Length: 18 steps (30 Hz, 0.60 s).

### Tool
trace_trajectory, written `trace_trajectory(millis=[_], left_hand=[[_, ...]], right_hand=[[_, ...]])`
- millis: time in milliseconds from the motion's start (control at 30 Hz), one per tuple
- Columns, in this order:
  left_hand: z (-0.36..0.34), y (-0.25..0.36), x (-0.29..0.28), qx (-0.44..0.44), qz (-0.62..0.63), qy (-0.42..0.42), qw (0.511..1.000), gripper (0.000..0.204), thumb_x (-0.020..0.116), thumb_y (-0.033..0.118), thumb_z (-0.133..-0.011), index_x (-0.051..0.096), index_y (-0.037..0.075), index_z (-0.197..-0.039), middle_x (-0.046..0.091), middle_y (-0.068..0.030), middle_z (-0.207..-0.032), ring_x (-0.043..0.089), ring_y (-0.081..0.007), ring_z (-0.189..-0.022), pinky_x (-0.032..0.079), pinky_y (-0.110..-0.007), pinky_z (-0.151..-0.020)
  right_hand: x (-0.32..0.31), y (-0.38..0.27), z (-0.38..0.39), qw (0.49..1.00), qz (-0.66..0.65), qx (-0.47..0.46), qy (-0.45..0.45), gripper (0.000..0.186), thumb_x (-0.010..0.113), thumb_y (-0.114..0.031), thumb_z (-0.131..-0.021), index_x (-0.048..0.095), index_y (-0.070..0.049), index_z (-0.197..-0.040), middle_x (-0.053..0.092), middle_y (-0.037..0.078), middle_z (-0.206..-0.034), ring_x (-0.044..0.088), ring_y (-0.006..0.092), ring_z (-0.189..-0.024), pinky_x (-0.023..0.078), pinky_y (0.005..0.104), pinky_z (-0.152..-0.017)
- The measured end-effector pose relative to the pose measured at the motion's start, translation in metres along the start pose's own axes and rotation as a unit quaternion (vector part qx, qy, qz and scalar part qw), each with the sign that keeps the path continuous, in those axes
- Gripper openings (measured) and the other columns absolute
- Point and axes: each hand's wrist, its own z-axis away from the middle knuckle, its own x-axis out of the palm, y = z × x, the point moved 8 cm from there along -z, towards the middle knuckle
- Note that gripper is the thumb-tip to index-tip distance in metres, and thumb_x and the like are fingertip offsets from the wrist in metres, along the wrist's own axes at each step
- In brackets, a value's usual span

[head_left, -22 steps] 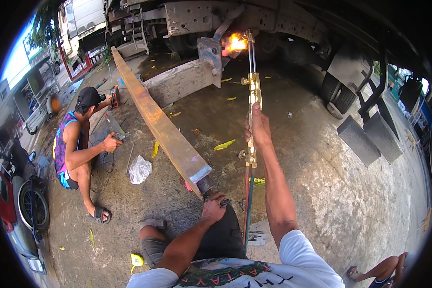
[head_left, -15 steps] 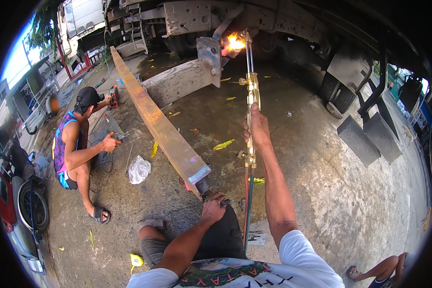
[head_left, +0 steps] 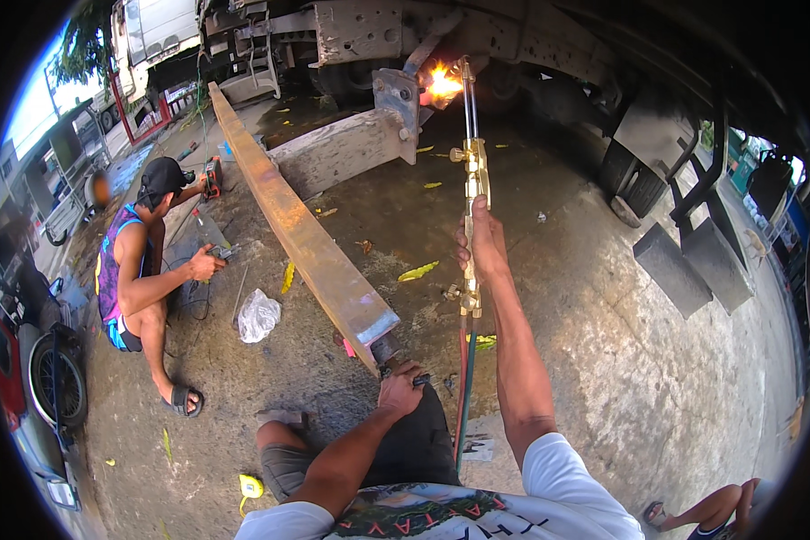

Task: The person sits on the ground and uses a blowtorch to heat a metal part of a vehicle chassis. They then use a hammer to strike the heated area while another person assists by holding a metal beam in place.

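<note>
My right hand [head_left: 484, 243] is closed round the body of a brass cutting torch [head_left: 472, 180], held upright. Its bent tip is beside a bright orange flame and glow, next to the bolted bracket [head_left: 396, 99] on a grey steel beam [head_left: 337, 153]. A red and a green hose [head_left: 468, 378] run down from the torch toward my body. My left hand [head_left: 401, 389] is closed on a small black object [head_left: 421, 381], whose kind I cannot make out. It is at the near end of a long rusty steel beam [head_left: 306, 247].
To the left, another person [head_left: 139, 261] squats, a tool in hand. A crumpled plastic bag [head_left: 258, 316] and a yellow tape measure [head_left: 251, 486] lie on the concrete. A truck chassis [head_left: 360, 31] spans the top. Mudflaps [head_left: 693, 265] hang at right; a motorcycle [head_left: 56, 378] stands far left.
The whole view has shifted slightly. Both hands keep their grips, and the torch tip stays beside the flame. The squatting person has hardly moved.
</note>
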Motion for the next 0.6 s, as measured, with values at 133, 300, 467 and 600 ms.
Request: trace_trajectory(millis=[133, 300, 467, 600], left_hand=[[0.000, 0.002, -0.001, 0.000, 0.003, 0.000, 1.000, 0.034, 0.069, 0.019, -0.084, 0.073, 0.011, -0.118, 0.065, -0.0028, -0.133, 0.063, -0.0272, -0.119, 0.053, -0.041, -0.101], [0.000, -0.005, 0.006, -0.031, 0.093, -0.018, 0.995, 0.033, 0.074, 0.014, -0.080, 0.074, 0.013, -0.113, 0.064, -0.0061, -0.133, 0.048, -0.0257, -0.137, 0.028, -0.048, -0.119], [0.001, -0.005, 0.009, -0.026, 0.081, -0.026, 0.996, 0.034, 0.073, 0.015, -0.080, 0.074, 0.014, -0.114, 0.063, -0.0057, -0.134, 0.047, -0.0259, -0.138, 0.027, -0.048, -0.119], [0.001, -0.007, 0.013, -0.022, 0.076, -0.024, 0.997, 0.034, 0.073, 0.016, -0.080, 0.074, 0.014, -0.115, 0.062, -0.0054, -0.135, 0.046, -0.0253, -0.139, 0.026, -0.047, -0.120]], right_hand=[[-0.002, 0.002, -0.004, 1.000, 0.022, -0.010, -0.004, 0.079, 0.047, -0.084, -0.087, 0.049, -0.006, -0.093, 0.043, -0.001, -0.059, 0.041, 0.0089, -0.041, 0.036, 0.0263, -0.036], [0.000, -0.002, -0.004, 0.999, 0.025, -0.019, -0.007, 0.079, 0.045, -0.084, -0.089, 0.048, -0.005, -0.093, 0.043, -0.001, -0.060, 0.041, 0.0092, -0.042, 0.036, 0.0261, -0.036], [0.000, -0.004, -0.002, 1.000, 0.026, -0.014, -0.008, 0.077, 0.043, -0.082, -0.091, 0.049, -0.005, -0.092, 0.044, 0.000, -0.060, 0.042, 0.0092, -0.042, 0.037, 0.0262, -0.036], [0.002, -0.005, 0.002, 0.999, 0.036, -0.011, -0.016, 0.076, 0.043, -0.081, -0.092, 0.049, -0.005, -0.092, 0.043, 0.000, -0.060, 0.042, 0.0092, -0.042, 0.037, 0.0263, -0.036]])
